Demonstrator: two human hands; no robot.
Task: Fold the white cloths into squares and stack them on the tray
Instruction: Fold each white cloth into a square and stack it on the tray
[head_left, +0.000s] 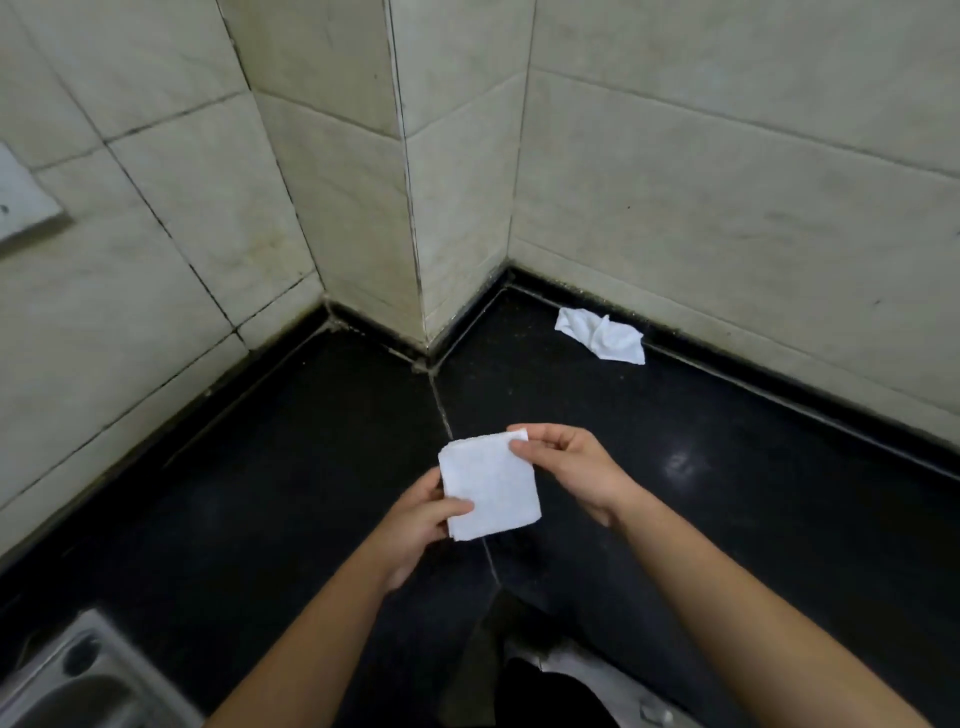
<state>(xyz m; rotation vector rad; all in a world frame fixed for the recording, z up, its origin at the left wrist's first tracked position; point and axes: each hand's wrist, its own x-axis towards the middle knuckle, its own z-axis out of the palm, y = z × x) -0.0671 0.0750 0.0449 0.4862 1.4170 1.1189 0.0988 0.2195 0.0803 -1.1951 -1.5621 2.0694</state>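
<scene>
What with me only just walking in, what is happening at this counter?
A person holds a square folded white cloth above the black counter. The left hand grips its near edge and the right hand pinches its far corner. A crumpled white cloth lies by the wall. No tray shows.

Two white cloths: one folded cloth (491, 486) held between left grip (415, 514) and right grip (571, 467), one crumpled cloth (600, 335) well beyond them.

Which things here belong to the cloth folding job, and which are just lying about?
For the job:
folded white cloth, pinched by the left hand and right hand
crumpled white cloth by the wall

Just there:
steel sink
black counter
</scene>
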